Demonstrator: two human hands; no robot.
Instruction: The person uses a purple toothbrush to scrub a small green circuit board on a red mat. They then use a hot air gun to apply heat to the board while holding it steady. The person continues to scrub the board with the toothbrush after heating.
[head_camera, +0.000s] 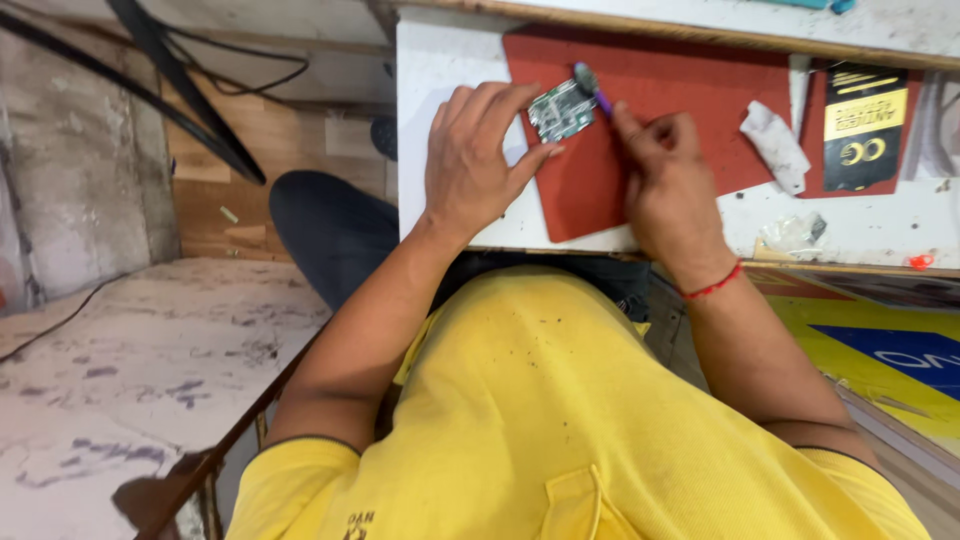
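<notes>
My left hand (478, 160) pinches a small green circuit board (560, 110) between thumb and fingers, just above a red mat (690, 90) on a white worktop (440, 70). My right hand (665, 175) grips a purple-handled brush (592, 88), and its bristle head rests at the board's upper right edge. A red thread bracelet circles my right wrist. Both forearms reach out from my yellow shirt.
A crumpled white tissue (775, 145) lies on the mat's right part, beside a black and yellow packet (863, 125). A clear plastic scrap (795, 235) and a small red bit (920, 262) sit near the worktop's front edge. Black cables (180, 90) hang at left.
</notes>
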